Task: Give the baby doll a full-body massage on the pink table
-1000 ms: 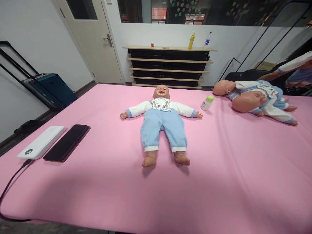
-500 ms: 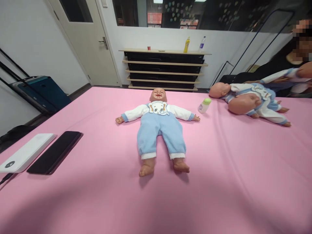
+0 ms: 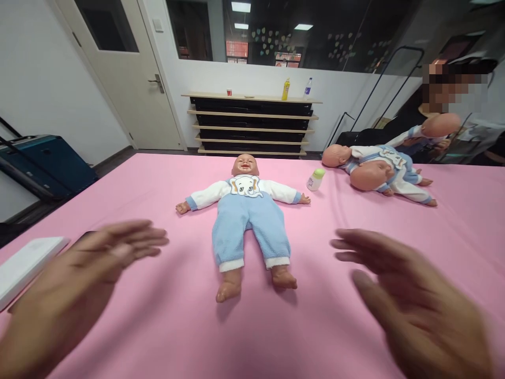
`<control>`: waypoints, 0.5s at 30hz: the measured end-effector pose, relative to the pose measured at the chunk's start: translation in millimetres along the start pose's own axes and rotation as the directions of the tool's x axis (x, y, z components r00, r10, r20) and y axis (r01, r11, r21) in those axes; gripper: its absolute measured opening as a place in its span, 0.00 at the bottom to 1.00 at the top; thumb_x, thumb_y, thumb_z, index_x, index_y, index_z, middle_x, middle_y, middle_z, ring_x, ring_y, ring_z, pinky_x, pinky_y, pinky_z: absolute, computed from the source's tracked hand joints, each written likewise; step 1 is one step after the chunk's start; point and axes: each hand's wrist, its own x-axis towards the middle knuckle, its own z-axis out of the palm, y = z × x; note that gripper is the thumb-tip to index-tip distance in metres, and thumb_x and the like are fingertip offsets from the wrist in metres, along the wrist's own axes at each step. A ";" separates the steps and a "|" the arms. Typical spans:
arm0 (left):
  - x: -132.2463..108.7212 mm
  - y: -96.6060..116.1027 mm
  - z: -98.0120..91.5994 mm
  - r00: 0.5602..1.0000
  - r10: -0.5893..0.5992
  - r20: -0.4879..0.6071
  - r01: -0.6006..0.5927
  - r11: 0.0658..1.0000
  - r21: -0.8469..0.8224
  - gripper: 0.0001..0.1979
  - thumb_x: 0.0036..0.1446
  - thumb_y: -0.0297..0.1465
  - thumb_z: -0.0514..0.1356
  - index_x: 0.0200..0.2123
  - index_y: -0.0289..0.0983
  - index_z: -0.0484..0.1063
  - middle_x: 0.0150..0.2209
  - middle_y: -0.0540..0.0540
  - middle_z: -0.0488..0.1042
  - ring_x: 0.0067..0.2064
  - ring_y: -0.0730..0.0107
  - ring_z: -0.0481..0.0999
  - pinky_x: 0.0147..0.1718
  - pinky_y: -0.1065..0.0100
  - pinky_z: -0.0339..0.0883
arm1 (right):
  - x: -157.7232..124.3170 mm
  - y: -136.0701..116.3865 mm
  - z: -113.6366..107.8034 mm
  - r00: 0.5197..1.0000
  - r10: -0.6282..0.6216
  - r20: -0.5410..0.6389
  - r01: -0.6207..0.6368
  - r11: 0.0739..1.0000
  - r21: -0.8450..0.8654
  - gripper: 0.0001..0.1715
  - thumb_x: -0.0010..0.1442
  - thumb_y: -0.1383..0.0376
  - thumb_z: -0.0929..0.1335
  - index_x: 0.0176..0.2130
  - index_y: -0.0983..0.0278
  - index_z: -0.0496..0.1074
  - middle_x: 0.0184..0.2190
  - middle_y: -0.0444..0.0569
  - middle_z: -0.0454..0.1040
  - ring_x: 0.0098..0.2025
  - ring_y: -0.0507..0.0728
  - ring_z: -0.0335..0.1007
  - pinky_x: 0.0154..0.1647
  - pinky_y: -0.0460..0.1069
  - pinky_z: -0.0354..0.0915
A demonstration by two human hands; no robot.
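Observation:
A baby doll in blue trousers and a white elephant top lies on its back in the middle of the pink table, arms spread. My left hand hovers left of the doll's legs, fingers stretched out, holding nothing. My right hand hovers to the right of the legs, also flat and empty. Both hands are a little blurred. A small feeding bottle with a green cap lies beside the doll's hand.
Two more dolls lie at the far right, where another person holds a further doll. A white power bank rests at the left edge. A blue case, a door and black shelves stand behind.
Both my hands have come into view from below, on either side of the doll. The camera has tilted up, and the phone is now hidden behind my left hand.

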 end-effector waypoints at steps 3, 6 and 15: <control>-3.5 -52.2 25.5 0.962 -0.079 0.261 0.054 0.993 0.100 0.30 0.56 0.45 0.57 0.58 0.38 0.62 0.55 0.41 0.69 0.55 0.59 0.73 0.54 0.57 0.71 | 0.8 25.5 40.2 0.976 0.160 0.146 -0.171 0.983 0.070 0.27 0.62 0.54 0.66 0.58 0.60 0.65 0.55 0.53 0.69 0.52 0.59 0.71 0.52 0.55 0.70; -16.1 -77.3 63.1 0.935 0.122 0.333 -0.246 0.898 0.363 0.29 0.59 0.44 0.53 0.63 0.44 0.57 0.64 0.43 0.58 0.62 0.60 0.66 0.59 0.55 0.66 | 4.2 42.6 77.6 0.922 0.290 0.256 -0.322 0.942 0.093 0.34 0.62 0.52 0.64 0.63 0.62 0.58 0.62 0.55 0.61 0.59 0.62 0.64 0.58 0.58 0.66; -43.0 -104.6 111.0 0.739 0.405 0.539 -0.672 0.380 0.635 0.30 0.57 0.38 0.54 0.63 0.47 0.57 0.69 0.44 0.45 0.43 0.67 0.74 0.39 0.61 0.76 | -31.8 50.9 120.5 0.956 0.102 0.274 -0.018 0.955 -0.294 0.37 0.60 0.59 0.65 0.65 0.62 0.56 0.67 0.57 0.49 0.68 0.66 0.48 0.63 0.60 0.58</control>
